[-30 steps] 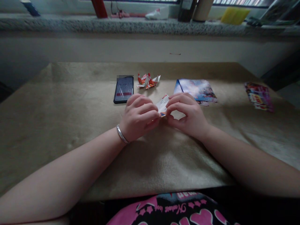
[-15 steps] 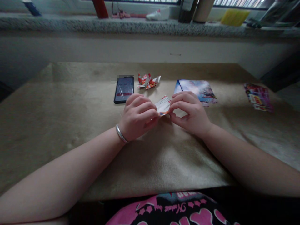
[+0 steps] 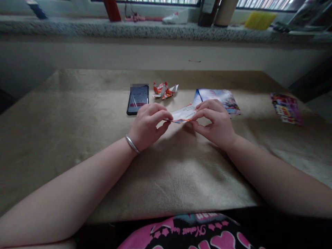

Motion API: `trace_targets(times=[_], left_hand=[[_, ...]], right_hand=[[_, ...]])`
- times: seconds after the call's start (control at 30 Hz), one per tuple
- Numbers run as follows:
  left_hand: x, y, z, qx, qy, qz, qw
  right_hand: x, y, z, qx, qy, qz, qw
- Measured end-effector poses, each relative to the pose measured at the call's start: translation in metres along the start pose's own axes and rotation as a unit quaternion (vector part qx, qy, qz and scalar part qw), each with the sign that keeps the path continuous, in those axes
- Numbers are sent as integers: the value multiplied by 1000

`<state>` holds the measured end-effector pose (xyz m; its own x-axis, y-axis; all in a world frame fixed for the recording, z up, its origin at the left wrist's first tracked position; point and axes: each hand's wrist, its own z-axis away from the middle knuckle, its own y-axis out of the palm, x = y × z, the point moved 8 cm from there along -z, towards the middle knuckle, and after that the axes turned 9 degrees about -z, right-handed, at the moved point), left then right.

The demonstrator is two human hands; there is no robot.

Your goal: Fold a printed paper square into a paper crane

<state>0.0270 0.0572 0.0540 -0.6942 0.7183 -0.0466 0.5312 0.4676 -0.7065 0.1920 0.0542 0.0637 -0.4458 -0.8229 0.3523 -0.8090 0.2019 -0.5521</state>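
Note:
Between my hands is a piece of folded paper (image 3: 182, 114), white with printing on top and a coloured strip along its near edge. My left hand (image 3: 149, 122), with a silver bangle at the wrist, pinches its left end between thumb and fingers. At the right end, the thumb and fingertips of my right hand (image 3: 214, 121) pinch it too. The paper is held just above the table, and my fingers cover both its ends. Beyond it lies a folded red-and-white paper piece (image 3: 165, 90) with pointed tips.
A phone (image 3: 138, 99) lies behind my left hand. Blue picture sheets (image 3: 219, 98) lie behind my right hand, and a stack of colourful cards (image 3: 286, 109) is at the table's right. Bottles and a yellow item (image 3: 260, 20) stand on the stone windowsill (image 3: 155, 30) beyond the table (image 3: 64, 128).
My hands have moved apart, the left one to the left and the right one to the right. More of the paper's white face and coloured edge shows between them.

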Motion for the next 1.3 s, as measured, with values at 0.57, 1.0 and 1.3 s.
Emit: trace_targets(times=[0.57, 1.0, 1.3], left_hand=[[8, -10, 0, -86, -32, 67, 994], [-17, -3, 3, -3, 78, 57, 995], [-24, 0, 4, 29, 95, 58, 993]], right_hand=[[-5, 19, 5, 90, 10, 24, 996], [-27, 25, 10, 94, 97, 6, 991], [-28, 23, 10, 72, 114, -24, 991]])
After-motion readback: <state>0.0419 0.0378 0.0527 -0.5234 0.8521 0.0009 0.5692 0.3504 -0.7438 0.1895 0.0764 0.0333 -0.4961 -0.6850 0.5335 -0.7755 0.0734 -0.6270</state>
